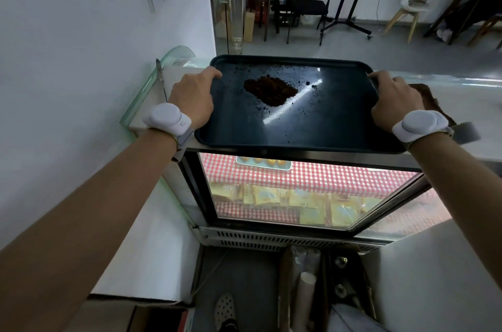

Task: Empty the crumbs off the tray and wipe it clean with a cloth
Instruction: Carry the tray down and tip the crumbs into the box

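Note:
A black rectangular tray [239, 128] lies flat on top of a glass display case. A heap of dark brown crumbs [270, 90] sits a little behind its middle, with loose specks scattered around it. My left hand [193, 99] grips the tray's left rim, thumb over the edge. On the opposite side, my right hand [394, 105] grips the right rim the same way. A brown cloth [432, 99] lies on the counter just right of my right hand, partly hidden by it.
The lit display case [304, 193] below holds wrapped pastries on red checked cloth. A white wall runs along the left. A curved glass guard [152, 79] stands at the case's left. Boxes and paper cups [307, 285] stand on the floor by my foot.

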A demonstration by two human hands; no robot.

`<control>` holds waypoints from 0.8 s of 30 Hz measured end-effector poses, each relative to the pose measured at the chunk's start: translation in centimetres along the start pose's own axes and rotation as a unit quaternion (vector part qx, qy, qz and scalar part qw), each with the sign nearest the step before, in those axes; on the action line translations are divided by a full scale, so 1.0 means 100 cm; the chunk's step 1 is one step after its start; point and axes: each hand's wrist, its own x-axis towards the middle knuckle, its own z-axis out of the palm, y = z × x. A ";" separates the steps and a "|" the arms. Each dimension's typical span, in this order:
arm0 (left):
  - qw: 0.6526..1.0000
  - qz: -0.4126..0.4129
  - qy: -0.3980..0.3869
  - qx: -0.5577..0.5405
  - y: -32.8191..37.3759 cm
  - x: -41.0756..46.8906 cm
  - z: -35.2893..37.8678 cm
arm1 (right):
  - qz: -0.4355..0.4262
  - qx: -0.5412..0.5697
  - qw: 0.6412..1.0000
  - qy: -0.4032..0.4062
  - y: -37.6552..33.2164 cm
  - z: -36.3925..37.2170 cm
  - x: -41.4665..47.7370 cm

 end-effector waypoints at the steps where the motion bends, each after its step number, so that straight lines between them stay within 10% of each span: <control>1: 1.000 -0.002 0.004 0.000 0.000 -0.003 -0.004 | 0.001 0.003 1.000 0.000 -0.002 -0.002 -0.002; 24: 0.995 -0.096 0.023 0.013 -0.031 -0.178 -0.069 | -0.048 0.087 0.995 0.004 -0.058 0.000 -0.101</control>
